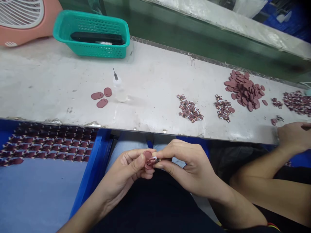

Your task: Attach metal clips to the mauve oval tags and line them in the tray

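Observation:
Near the bench's front edge, my left hand pinches a flat reddish-brown oval piece between thumb and fingers. My right hand grips a small figure-like piece with white and dark brown parts, and its front touches the oval. My right fingers cover most of this piece. On the bench beyond lie three loose oval pieces, beside a clear bottle with a thin needle tip that stands upright.
A green basket holding a dark object stands at the back, beside a pink fan. Small-part piles and an oval heap lie right. A blue tray holds rows of pieces. Another person's hand is at right.

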Available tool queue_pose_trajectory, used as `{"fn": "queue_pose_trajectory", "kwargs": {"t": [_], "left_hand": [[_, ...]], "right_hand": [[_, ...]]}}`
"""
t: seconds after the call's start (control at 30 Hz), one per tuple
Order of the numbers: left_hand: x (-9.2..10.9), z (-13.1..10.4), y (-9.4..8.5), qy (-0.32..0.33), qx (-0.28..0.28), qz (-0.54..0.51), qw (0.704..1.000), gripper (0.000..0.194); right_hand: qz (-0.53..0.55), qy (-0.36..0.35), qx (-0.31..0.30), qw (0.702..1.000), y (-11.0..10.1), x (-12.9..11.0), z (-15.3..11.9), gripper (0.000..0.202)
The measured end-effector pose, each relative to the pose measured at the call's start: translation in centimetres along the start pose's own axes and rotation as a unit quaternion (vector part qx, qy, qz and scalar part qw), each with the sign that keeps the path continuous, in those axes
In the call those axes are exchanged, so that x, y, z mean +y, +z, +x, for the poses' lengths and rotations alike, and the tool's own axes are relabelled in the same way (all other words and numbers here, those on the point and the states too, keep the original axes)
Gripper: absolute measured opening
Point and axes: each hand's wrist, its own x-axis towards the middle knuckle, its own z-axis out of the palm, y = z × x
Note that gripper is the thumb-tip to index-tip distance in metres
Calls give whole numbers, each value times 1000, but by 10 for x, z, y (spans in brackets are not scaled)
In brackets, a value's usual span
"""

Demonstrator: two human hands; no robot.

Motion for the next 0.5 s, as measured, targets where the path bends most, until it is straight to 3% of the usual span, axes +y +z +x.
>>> {"fn": "queue_pose_trajectory", "kwargs": {"t": [0.5], "left_hand": [[-1, -9, 10, 9, 6, 5, 1000, 25]], "right_hand": [[-10, -58, -13, 998, -5, -11, -10, 27]]}}
